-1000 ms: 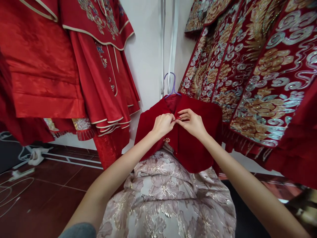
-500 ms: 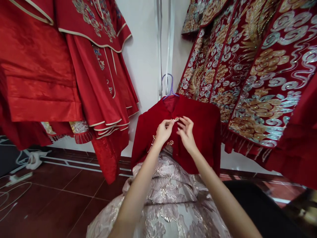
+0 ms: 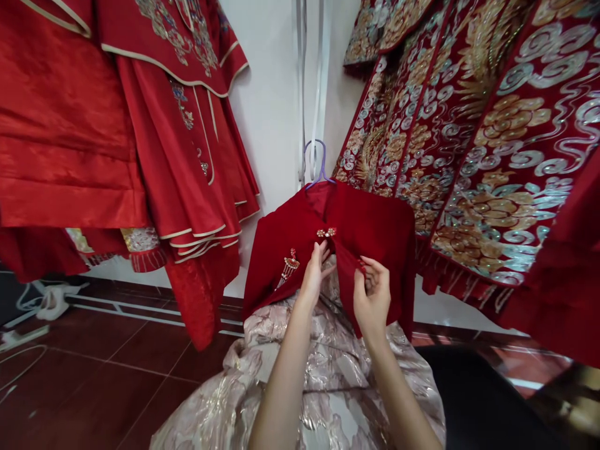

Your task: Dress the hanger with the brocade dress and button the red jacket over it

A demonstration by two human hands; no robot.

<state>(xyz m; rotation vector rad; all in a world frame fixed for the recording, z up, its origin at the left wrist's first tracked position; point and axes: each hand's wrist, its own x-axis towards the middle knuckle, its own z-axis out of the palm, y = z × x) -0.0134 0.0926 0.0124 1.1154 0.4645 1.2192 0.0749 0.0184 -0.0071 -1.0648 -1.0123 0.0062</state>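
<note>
A dark red velvet jacket hangs on a purple hanger. Its neck is joined by a jewelled flower clasp, and a beaded tassel brooch shows on its left side. My right hand pinches the free front edge of the jacket and holds it folded outward. My left hand is just below the clasp at the opposite front edge, its fingers extended and apart; whether they touch the cloth I cannot tell. Under the jacket spreads a pale pink and silver floral gown.
Red garments with cream piping hang at the left, and heavily embroidered red garments at the right. White poles rise behind the hanger. A black object stands at lower right. White shoes and cables lie at far left.
Both hands have come down off the neck clasp, which now shows fastened. The right hand has moved right and taken the jacket's front edge; the left hand now covers where the lower ornament showed.
</note>
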